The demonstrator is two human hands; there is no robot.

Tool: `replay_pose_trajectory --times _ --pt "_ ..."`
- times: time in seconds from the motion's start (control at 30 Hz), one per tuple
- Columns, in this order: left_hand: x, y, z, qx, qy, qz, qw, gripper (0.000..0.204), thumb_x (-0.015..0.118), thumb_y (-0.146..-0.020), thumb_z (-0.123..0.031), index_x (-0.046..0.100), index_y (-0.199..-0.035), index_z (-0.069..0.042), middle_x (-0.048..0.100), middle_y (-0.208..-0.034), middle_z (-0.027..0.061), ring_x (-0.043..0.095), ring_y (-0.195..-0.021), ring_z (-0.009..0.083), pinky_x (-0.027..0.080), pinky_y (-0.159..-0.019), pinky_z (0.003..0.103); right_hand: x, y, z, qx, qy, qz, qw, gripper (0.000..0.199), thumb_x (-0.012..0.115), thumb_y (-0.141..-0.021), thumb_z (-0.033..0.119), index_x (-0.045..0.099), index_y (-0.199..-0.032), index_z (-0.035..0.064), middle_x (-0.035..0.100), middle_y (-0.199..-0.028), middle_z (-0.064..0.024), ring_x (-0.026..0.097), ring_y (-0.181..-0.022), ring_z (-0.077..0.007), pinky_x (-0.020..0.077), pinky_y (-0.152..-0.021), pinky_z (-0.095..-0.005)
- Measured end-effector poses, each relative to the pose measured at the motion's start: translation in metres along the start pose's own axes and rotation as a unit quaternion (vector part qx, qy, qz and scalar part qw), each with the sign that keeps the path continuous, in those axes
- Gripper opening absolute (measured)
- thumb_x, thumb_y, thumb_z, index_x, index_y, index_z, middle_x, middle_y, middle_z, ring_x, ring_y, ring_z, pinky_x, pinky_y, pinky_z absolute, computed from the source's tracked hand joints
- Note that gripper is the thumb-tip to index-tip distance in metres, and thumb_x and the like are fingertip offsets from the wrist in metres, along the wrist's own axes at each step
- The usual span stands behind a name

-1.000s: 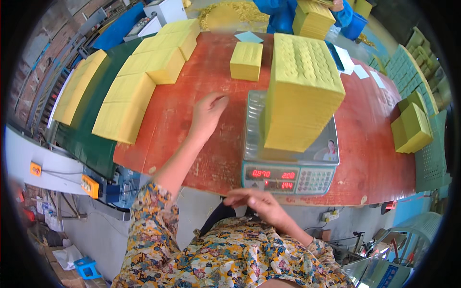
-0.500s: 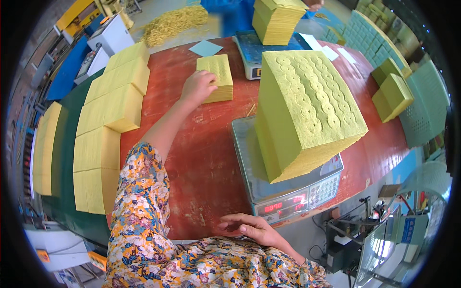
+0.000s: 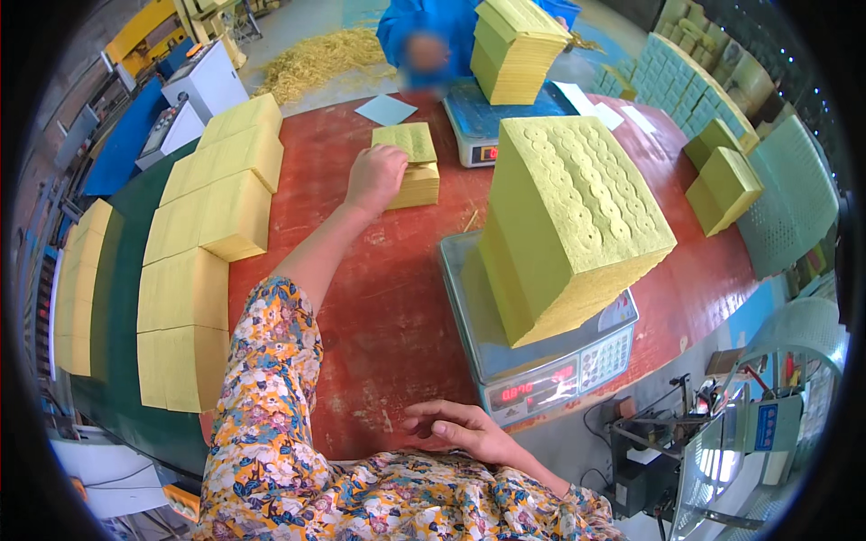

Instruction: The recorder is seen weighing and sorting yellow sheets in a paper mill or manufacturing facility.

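My left hand (image 3: 377, 178) reaches forward to a short stack of yellow paper (image 3: 417, 191). Its fingers are closed on the left edge of some top sheets (image 3: 406, 141), which are raised with a gap above the rest. Close to my body at the table's near edge, my right hand (image 3: 462, 433) is held with nothing in it, fingers loosely stretched. In front of it a tall stack of yellow paper (image 3: 541, 261), its top pressed with wavy rows of round marks, stands on a digital scale (image 3: 505, 370) with a lit red display.
Rows of yellow paper blocks (image 3: 203, 216) line the red table's (image 3: 379, 307) left side. Across it, a person in blue (image 3: 397, 27) is beside another scale (image 3: 462, 108) bearing a yellow stack (image 3: 519, 54). A pale blue sheet (image 3: 386, 109) lies nearby; more blocks (image 3: 726, 189) stand right.
My left hand has taken hold of the short stack's top sheets and raised them slightly. The person in blue has come further into view. My right hand stays nearly still.
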State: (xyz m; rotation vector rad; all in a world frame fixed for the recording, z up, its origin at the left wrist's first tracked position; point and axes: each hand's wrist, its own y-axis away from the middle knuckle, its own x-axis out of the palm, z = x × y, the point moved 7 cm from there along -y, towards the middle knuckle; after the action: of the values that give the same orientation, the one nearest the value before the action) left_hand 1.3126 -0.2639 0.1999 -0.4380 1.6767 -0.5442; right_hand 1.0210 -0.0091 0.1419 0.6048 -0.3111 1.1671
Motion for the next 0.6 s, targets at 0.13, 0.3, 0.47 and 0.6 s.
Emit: replay_pose_trajectory --times 0.13,0.3,0.47,0.6 --pt "-0.054 0.029 -0.023 0.039 -0.029 -0.091 0.995 0.011 0.065 -0.086 -0.01 0.067 -0.094 -0.004 0.07 -0.105 0.0092 0.062 -0.111 0.0268 0.043 -0.102 0.047 0.0 -0.009 0.005 -0.067 0.018 -0.025 0.997 0.052 0.052 -0.104 0.031 0.044 -0.145 0.0003 0.058 -0.134 -0.0137 0.054 -0.125 -0.0207 0.0421 -0.106 -0.0359" --pt "-0.132 0.136 -0.102 0.001 0.014 -0.042 0.999 0.013 0.064 -0.086 -0.002 0.067 -0.099 -0.002 0.068 -0.11 0.0118 0.06 -0.116 0.0307 0.04 -0.108 0.051 -0.014 -0.042 0.0 -0.115 -0.23 -0.06 0.964 0.086 0.055 -0.097 0.053 0.018 -0.154 -0.001 0.032 -0.155 -0.0206 0.048 -0.13 -0.0366 0.0409 -0.109 -0.0514" --pt "-0.159 0.28 -0.205 -0.03 0.009 0.019 0.999 0.022 0.068 -0.083 -0.003 0.065 -0.105 0.001 0.068 -0.113 0.0114 0.06 -0.115 0.0322 0.041 -0.107 0.052 -0.017 -0.043 -0.012 0.018 -0.28 -0.047 0.959 0.052 0.051 -0.102 0.029 0.04 -0.143 -0.0018 0.058 -0.131 -0.0184 0.058 -0.118 -0.032 0.0481 -0.101 -0.0484" --pt "-0.157 0.348 -0.244 -0.339 0.084 -0.028 0.937 0.031 0.068 -0.088 -0.012 0.062 -0.115 0.002 0.065 -0.117 0.0148 0.059 -0.115 0.0308 0.046 -0.102 0.048 -0.024 -0.021 -0.052 0.091 -0.085 -0.105 0.987 0.051 0.047 -0.092 -0.002 0.038 -0.143 -0.0044 0.059 -0.125 -0.0193 0.065 -0.104 -0.0279 0.0597 -0.08 -0.0393"
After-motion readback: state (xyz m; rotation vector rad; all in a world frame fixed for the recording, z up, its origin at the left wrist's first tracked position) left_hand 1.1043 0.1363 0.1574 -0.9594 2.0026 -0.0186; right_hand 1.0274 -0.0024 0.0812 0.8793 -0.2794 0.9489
